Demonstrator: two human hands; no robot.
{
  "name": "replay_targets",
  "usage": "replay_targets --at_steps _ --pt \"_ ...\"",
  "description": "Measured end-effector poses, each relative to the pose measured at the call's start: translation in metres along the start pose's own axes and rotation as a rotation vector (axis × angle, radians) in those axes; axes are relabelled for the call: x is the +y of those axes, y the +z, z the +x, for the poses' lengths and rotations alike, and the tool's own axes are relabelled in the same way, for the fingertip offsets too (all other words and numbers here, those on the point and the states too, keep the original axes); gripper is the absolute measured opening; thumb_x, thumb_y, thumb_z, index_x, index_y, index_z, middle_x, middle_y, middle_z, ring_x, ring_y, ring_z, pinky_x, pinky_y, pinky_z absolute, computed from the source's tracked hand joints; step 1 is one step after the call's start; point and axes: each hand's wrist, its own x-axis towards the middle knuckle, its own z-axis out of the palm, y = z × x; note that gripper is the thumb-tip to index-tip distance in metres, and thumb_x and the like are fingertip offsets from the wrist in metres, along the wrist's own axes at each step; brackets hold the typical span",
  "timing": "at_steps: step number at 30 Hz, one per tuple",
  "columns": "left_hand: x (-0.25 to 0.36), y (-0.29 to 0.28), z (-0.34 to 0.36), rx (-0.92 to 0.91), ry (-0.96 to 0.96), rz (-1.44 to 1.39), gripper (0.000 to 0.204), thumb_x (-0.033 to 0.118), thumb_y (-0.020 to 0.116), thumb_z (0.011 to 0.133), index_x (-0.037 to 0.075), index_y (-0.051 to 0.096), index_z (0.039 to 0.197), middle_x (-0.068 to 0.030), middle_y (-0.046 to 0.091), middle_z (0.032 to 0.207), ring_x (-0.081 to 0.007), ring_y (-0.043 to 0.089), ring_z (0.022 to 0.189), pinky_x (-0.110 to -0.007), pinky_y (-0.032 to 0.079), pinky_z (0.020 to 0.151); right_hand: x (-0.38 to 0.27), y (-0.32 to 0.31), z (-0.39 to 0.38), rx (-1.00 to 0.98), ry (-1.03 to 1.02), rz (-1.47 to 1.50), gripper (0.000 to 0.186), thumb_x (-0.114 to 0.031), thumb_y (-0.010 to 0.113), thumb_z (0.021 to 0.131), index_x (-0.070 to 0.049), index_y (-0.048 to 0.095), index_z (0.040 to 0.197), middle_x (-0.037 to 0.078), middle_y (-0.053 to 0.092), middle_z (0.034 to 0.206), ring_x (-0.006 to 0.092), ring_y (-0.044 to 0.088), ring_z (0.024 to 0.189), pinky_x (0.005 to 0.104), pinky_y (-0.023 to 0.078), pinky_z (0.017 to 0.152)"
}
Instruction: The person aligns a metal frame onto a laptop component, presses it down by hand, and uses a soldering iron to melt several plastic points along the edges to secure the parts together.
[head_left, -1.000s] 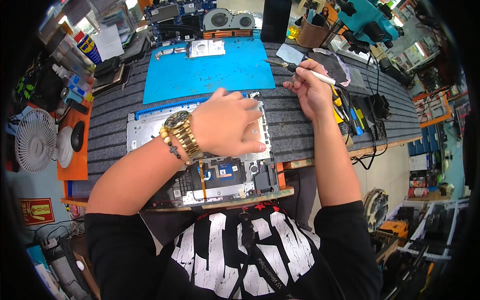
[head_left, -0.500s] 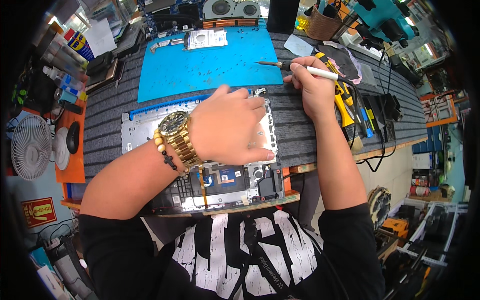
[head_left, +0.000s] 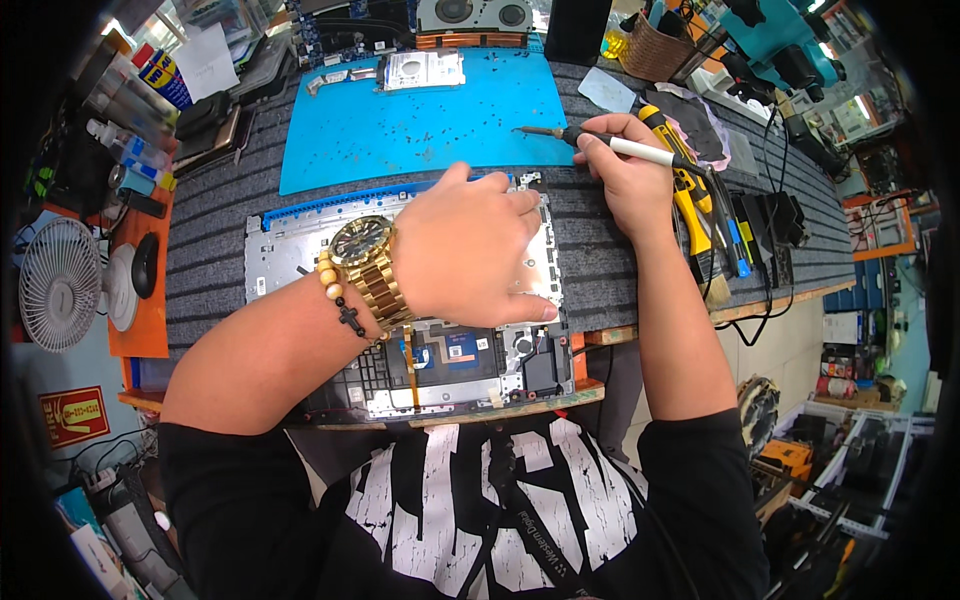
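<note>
My left hand [head_left: 468,250] lies palm down over an opened laptop casing [head_left: 292,243], its thumb stretched out and its fingers spread toward the far edge. What lies beneath the palm is hidden. My right hand [head_left: 637,188] grips a soldering iron [head_left: 640,151] with a white and black handle, held like a pen. Its metal tip points left, above the right part of a blue mat [head_left: 400,140]; whether it touches the mat I cannot tell. Small dark bits are scattered across the mat.
At the mat's far edge lies a silver drive [head_left: 425,70]. Twin cooling fans [head_left: 483,12] sit behind it. Yellow-handled tools [head_left: 692,215] lie right of my right forearm, near black cables. A white fan [head_left: 62,285] stands at far left; a teal microscope [head_left: 780,45] at far right.
The whole view has shifted slightly, with the far things higher in the picture. Both hands keep nearly the same pose, and the soldering iron stays in my right hand.
</note>
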Motion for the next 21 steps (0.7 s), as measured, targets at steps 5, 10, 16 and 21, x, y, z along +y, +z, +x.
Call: replay_targets --at_steps 5,10,16,21 --pt "0.001 0.000 0.000 -0.001 0.000 0.005 0.088 0.071 0.082 0.090 -0.007 0.078 0.132 -0.0198 0.076 0.146 -0.0337 0.071 0.126 -0.046 0.052 0.109 -0.001 0.001 0.000 0.031 -0.014 -0.036 0.024 -0.019 0.087 0.097 -0.001 0.083 0.112 0.003 0.081 0.093 0.0096 0.072 0.083 0.0277 0.056 0.076" --pt "0.002 -0.001 0.001 -0.015 -0.009 0.013 0.089 0.071 0.082 0.090 -0.007 0.078 0.133 -0.0197 0.076 0.147 -0.0338 0.071 0.127 -0.047 0.052 0.109 0.000 0.001 -0.001 0.042 -0.026 -0.070 0.025 -0.021 0.087 0.096 -0.002 0.083 0.112 0.002 0.081 0.094 0.0099 0.071 0.086 0.0289 0.056 0.078" --pt "0.004 0.000 0.000 0.003 -0.008 0.024 0.087 0.071 0.082 0.091 -0.006 0.078 0.133 -0.0193 0.076 0.147 -0.0340 0.071 0.128 -0.047 0.052 0.109 0.001 -0.001 0.000 0.025 -0.016 0.037 0.024 -0.017 0.087 0.098 -0.001 0.081 0.115 0.004 0.079 0.093 0.0107 0.072 0.082 0.0273 0.057 0.076" --pt "0.002 0.002 -0.002 0.023 -0.010 0.004 0.084 0.069 0.083 0.091 -0.004 0.079 0.131 -0.0189 0.075 0.148 -0.0339 0.070 0.131 -0.047 0.052 0.110 -0.003 -0.017 -0.011 0.035 -0.038 0.319 0.019 -0.006 0.079 0.104 0.002 0.073 0.121 0.007 0.076 0.094 0.0152 0.074 0.078 0.0315 0.063 0.077"
